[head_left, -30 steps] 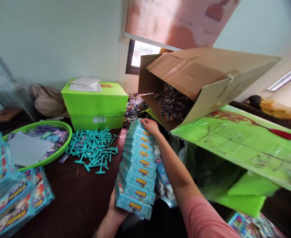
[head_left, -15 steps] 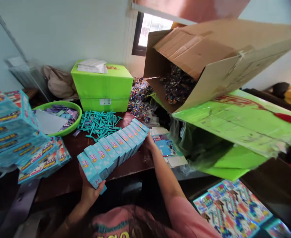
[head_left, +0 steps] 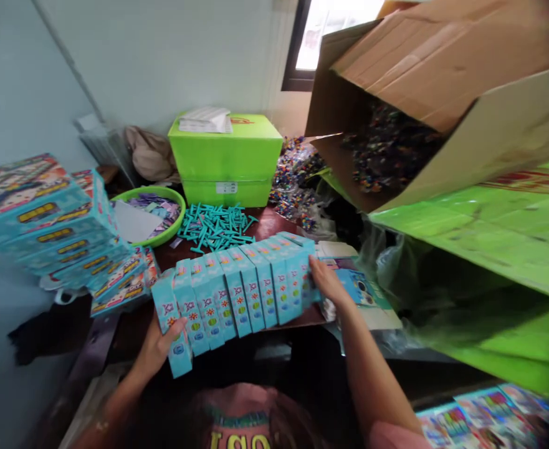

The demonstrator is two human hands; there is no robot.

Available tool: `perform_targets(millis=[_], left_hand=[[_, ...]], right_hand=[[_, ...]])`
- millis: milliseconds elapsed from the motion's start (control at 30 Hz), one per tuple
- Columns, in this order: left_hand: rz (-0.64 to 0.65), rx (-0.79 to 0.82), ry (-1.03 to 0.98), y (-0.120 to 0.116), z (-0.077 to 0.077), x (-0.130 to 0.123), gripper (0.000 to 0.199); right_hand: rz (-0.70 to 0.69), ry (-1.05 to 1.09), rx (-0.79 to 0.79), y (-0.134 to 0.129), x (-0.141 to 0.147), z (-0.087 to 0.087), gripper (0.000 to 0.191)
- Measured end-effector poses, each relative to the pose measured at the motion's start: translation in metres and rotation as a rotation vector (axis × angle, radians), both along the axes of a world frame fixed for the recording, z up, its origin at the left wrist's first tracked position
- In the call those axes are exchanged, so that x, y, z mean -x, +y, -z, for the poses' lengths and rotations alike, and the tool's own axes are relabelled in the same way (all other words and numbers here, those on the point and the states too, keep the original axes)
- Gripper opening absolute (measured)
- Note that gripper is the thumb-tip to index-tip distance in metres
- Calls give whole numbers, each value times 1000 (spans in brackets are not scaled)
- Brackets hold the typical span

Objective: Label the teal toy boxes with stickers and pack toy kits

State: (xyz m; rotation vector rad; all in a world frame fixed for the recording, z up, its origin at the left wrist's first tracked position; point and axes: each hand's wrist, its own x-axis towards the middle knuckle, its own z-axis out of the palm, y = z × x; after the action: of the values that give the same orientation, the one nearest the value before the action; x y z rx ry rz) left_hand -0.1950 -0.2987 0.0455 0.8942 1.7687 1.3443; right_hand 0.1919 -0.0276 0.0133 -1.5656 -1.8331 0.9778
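Between my two hands is a row of several small teal boxes (head_left: 241, 293), pressed side by side. My left hand (head_left: 158, 342) grips the left end box, thumb on its front face. My right hand (head_left: 328, 280) holds the other end of the row, its fingers partly hidden behind the last box. The boxes' long printed sides face me, and the row bows slightly. Just behind the row lies a heap of teal T-shaped plastic pieces (head_left: 215, 226). Flattened printed cartons (head_left: 362, 287) lie beside my right hand.
A stack of larger teal boxes (head_left: 54, 218) stands left. A green basin (head_left: 181, 218) holds small packets. Behind are a green carton (head_left: 225, 165) and bags of colourful beads (head_left: 295, 181). An open cardboard box (head_left: 447, 81) of beads tilts over a green box (head_left: 489, 231) at right.
The row of boxes has been tipped so its long printed sides now face me, still held at both ends. The view has shifted, so surroundings on the table appear further right.
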Motion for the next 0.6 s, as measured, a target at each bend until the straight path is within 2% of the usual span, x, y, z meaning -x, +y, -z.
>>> perform_targets(millis=[67,133,233,333,400,467,600], left_hand=[[102,110,-87,6,-11,21,58],[220,293,-231,17,-12,35,65],[352,451,-398,34,2,42,72],[370,444,-420,38,14,37,77],[389,441,-381,35,11,31,80],[418,423,-304,28,0,27,80],[354,244,101,13,-22,34,71]], right_hand=[[-59,-118,54,-4,-13,1,68],[-98,-161,180,-6,-17,5,70],[-126,-105,258,-13,-12,13,77],[-139,-55,249,-25,-8,13,86],[-144,-70,229,-32,-9,5,93],[-127,-103,181,-38,-12,-8,97],[6,-37,-53,-45,-19,-33,94]])
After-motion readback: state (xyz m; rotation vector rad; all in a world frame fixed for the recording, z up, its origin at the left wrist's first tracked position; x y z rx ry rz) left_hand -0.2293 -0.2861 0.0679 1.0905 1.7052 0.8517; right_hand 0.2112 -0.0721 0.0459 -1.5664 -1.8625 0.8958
